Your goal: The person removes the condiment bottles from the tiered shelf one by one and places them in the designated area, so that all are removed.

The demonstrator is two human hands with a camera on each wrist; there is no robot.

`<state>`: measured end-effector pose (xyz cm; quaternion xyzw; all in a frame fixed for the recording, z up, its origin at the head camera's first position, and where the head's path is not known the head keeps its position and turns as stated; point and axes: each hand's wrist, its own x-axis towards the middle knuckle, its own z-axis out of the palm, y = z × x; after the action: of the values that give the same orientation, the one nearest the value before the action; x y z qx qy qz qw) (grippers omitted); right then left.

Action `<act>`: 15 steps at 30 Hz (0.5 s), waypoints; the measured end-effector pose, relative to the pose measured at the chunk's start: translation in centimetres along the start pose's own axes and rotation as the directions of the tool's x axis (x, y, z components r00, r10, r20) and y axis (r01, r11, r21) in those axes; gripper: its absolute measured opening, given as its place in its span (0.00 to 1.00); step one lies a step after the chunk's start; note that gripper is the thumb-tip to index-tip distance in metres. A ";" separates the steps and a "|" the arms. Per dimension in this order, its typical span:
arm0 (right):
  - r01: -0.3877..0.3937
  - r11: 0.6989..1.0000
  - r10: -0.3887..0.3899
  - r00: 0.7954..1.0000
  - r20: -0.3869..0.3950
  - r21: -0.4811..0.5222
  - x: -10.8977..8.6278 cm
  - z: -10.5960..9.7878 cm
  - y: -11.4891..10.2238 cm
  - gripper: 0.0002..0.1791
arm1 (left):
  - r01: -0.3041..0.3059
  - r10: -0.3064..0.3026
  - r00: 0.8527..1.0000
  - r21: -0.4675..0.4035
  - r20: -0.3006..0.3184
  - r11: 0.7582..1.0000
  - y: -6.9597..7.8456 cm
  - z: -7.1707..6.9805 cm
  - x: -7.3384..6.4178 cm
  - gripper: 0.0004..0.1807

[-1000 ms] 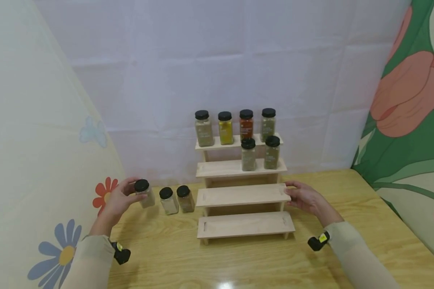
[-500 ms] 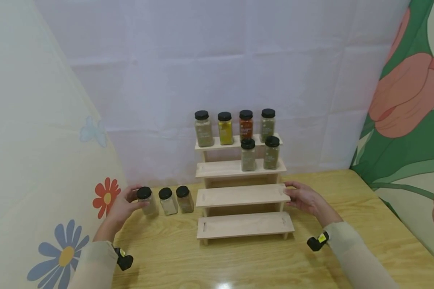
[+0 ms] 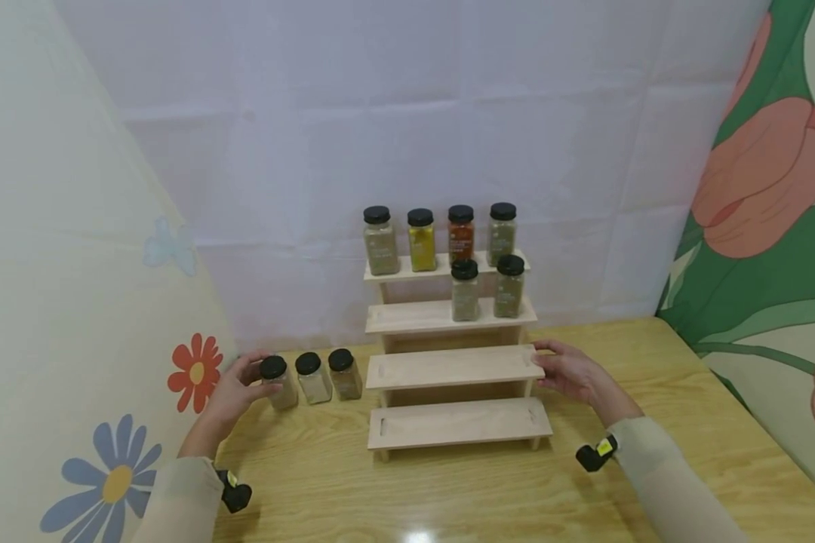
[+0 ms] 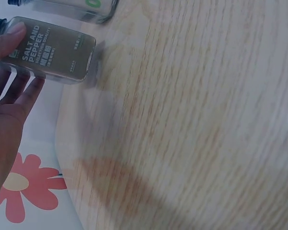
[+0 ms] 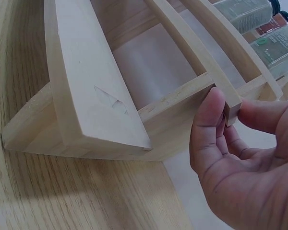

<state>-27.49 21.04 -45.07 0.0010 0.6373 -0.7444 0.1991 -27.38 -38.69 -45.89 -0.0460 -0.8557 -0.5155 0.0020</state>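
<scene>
My left hand (image 3: 234, 396) holds a black-capped spice jar (image 3: 283, 388) between thumb and fingers, at the left end of a short row on the table. Its label reads "salt and pepper" on the jar (image 4: 53, 48) in the left wrist view. Just right of it stand a pale spice jar (image 3: 315, 379) and a brown spice jar (image 3: 346, 375). My right hand (image 3: 573, 373) pinches the right end of a shelf board on the stepped wooden rack (image 3: 455, 369); in the right wrist view, thumb and fingers grip the board's corner (image 5: 233, 109).
Several jars, among them a yellow one (image 3: 422, 245) and a red one (image 3: 461, 237), line the rack's top step. Two greenish jars (image 3: 508, 290) stand at the right of the step below. White cloth (image 3: 299, 188) hangs behind the wooden table (image 3: 299, 483).
My left hand has brought the salt and pepper jar down and slightly right, close beside the other two jars. The right hand keeps its grip on the rack.
</scene>
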 end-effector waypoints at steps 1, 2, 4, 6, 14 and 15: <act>0.001 1.000 -0.001 1.000 0.003 0.003 0.0 0.0 0.0 0.30 | 0.001 -0.001 1.000 0.004 0.002 1.000 0.0 0.0 0.0 0.39; 0.003 1.000 -0.003 1.000 0.006 0.006 0.0 -0.1 0.0 0.29 | 0.000 0.000 1.000 0.009 0.003 1.000 0.0 0.0 0.0 0.39; 0.006 1.000 -0.006 1.000 0.012 0.010 0.0 -0.1 0.0 0.29 | -0.004 0.004 1.000 0.008 0.005 1.000 -0.1 0.1 0.0 0.40; 0.009 1.000 -0.009 1.000 0.014 0.014 0.0 -0.2 0.1 0.29 | -0.015 0.015 1.000 -0.006 0.005 1.000 -0.2 0.1 0.0 0.40; 0.020 0.999 -0.021 1.000 0.024 0.033 -0.2 -0.2 0.1 0.24 | -0.042 0.043 0.999 -0.073 0.007 0.996 -1.1 0.0 0.0 0.40; 0.020 0.999 -0.021 0.999 0.025 0.035 -0.2 -0.2 0.1 0.24 | -0.046 0.046 0.999 -0.081 0.007 0.996 -1.2 0.0 0.0 0.40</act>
<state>-27.36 21.26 -45.12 -0.0114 0.6217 -0.7573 0.1994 -27.47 -39.26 -46.94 -0.0679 -0.8327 -0.5494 0.0084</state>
